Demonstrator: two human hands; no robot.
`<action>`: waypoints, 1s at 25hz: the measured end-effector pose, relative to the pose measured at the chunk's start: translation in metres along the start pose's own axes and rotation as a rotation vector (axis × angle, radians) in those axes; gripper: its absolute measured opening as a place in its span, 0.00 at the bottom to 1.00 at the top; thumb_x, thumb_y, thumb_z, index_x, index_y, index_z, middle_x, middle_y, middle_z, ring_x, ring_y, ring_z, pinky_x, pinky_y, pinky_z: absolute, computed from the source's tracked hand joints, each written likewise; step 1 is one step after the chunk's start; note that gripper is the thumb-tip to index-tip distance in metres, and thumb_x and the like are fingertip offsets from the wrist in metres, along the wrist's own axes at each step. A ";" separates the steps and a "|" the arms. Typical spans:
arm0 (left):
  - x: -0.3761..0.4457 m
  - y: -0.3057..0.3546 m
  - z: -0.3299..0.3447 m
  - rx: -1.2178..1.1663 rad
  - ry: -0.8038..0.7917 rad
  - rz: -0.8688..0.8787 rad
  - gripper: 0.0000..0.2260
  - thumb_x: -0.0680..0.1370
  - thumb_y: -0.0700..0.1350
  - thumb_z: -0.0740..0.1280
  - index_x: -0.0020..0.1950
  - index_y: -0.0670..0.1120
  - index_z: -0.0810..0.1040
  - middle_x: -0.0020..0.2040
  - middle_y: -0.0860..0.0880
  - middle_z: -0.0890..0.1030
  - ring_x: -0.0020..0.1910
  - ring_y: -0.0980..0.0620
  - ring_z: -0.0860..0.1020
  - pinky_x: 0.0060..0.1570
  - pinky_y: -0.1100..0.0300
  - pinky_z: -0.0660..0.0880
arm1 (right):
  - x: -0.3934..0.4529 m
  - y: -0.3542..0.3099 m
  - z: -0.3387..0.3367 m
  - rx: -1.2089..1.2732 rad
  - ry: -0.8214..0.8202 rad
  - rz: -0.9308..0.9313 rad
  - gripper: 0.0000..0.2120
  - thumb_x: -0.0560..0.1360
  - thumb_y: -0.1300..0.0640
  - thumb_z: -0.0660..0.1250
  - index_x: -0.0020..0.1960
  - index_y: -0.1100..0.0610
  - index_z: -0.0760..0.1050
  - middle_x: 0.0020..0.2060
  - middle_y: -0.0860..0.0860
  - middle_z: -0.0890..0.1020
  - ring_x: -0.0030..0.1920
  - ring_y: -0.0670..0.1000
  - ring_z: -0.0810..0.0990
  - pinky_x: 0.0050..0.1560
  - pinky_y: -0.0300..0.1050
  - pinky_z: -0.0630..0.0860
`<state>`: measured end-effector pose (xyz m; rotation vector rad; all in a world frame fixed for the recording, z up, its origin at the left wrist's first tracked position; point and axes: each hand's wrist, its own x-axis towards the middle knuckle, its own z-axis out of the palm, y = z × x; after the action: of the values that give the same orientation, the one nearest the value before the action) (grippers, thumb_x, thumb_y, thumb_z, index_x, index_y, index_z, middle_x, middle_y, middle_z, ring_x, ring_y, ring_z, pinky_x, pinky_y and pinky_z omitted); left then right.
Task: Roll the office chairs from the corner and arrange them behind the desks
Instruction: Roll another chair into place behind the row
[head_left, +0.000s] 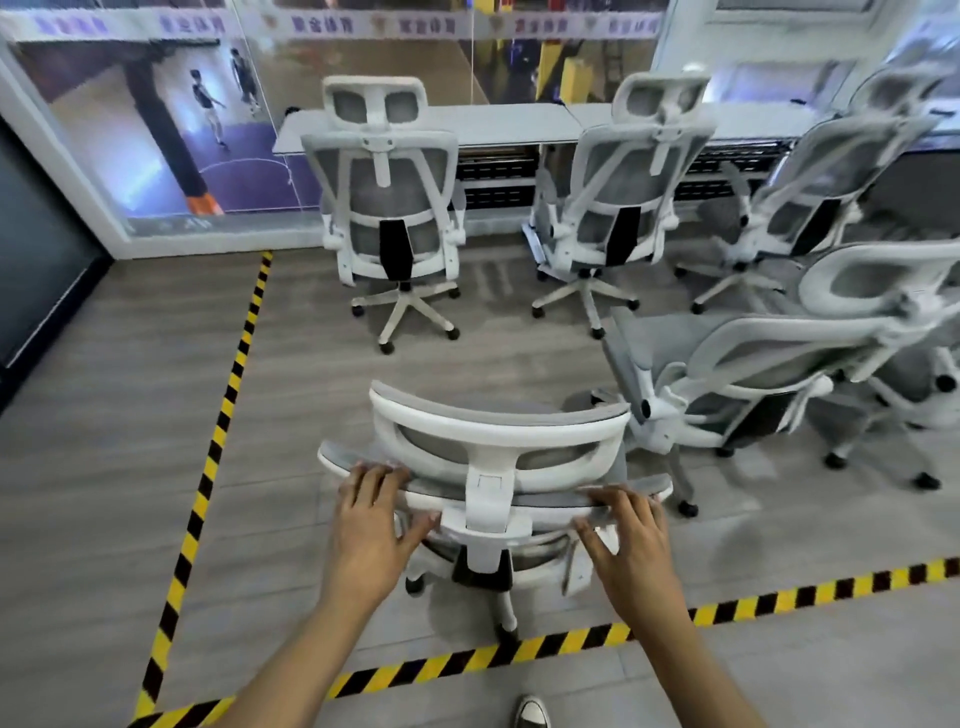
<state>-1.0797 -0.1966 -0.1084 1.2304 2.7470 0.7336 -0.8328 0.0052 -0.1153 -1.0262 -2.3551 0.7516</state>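
A white-framed, grey-mesh office chair (493, 452) stands right in front of me, its back toward me. My left hand (371, 519) grips the top edge of its backrest on the left, and my right hand (631, 540) grips the same edge on the right. Behind the long white desks (498, 124) at the far wall stand three similar chairs: one at the left (387, 208), one in the middle (618, 208), one at the right (810, 197). A further chair (769, 364) sits close on the right, turned sideways.
Yellow-black hazard tape (218, 441) runs along the floor on the left and crosses in front of my feet (753, 605). A glass wall (156, 130) lies behind the desks. My shoe (532, 712) shows at the bottom edge.
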 end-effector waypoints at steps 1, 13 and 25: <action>0.007 -0.002 0.000 -0.001 0.005 -0.008 0.25 0.75 0.66 0.64 0.66 0.52 0.74 0.66 0.50 0.74 0.74 0.43 0.62 0.70 0.43 0.66 | 0.011 -0.001 0.003 0.010 -0.008 -0.011 0.13 0.77 0.46 0.70 0.60 0.45 0.74 0.57 0.41 0.75 0.62 0.47 0.67 0.64 0.54 0.71; 0.137 -0.035 -0.001 -0.070 0.093 -0.283 0.22 0.77 0.61 0.64 0.70 0.56 0.70 0.76 0.48 0.63 0.79 0.47 0.51 0.74 0.44 0.61 | 0.202 -0.021 0.082 0.057 -0.027 -0.215 0.12 0.76 0.48 0.71 0.57 0.49 0.75 0.56 0.44 0.75 0.61 0.50 0.69 0.64 0.51 0.69; 0.221 -0.082 -0.019 0.036 -0.091 -0.518 0.38 0.78 0.65 0.57 0.80 0.57 0.39 0.78 0.49 0.29 0.78 0.46 0.33 0.77 0.47 0.44 | 0.315 -0.076 0.148 0.075 -0.136 -0.243 0.09 0.76 0.48 0.70 0.54 0.48 0.76 0.54 0.43 0.76 0.57 0.49 0.69 0.62 0.45 0.69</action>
<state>-1.2922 -0.0932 -0.0938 0.4913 2.8167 0.5554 -1.1541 0.1594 -0.1167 -0.6606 -2.4872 0.8301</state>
